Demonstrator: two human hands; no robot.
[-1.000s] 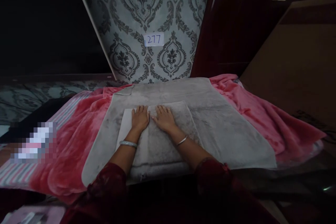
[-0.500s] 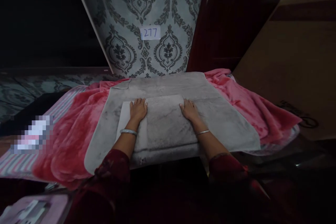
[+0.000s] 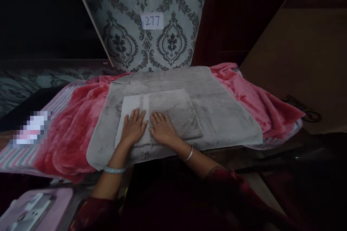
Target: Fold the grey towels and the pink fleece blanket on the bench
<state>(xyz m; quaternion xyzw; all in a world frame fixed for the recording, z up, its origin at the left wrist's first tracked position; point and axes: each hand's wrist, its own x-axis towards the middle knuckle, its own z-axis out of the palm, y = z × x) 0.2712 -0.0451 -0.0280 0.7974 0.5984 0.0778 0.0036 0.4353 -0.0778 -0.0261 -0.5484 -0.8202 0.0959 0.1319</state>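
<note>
A folded grey towel (image 3: pixel 179 110) lies on a larger spread-out grey cloth (image 3: pixel 230 126). The towel's left part is paler, with a band running from back to front. My left hand (image 3: pixel 133 126) rests flat on that pale part, fingers spread. Beside it, my right hand (image 3: pixel 162 126) lies flat near the band, its fingers stretched out. Neither hand grips anything; both press on the towel's top. A bangle circles each wrist.
Pink plush blanket (image 3: pixel 70 130) shows on both sides of the grey cloth. A cardboard box (image 3: pixel 298 61) stands at right. A paper marked 277 (image 3: pixel 152 21) is on the patterned wall. A pink stool-like surface (image 3: pixel 61 205) sits at lower left.
My hands have moved from the towel's far edge toward me, the right one also sliding left until close to the left. The view has tilted down slightly.
</note>
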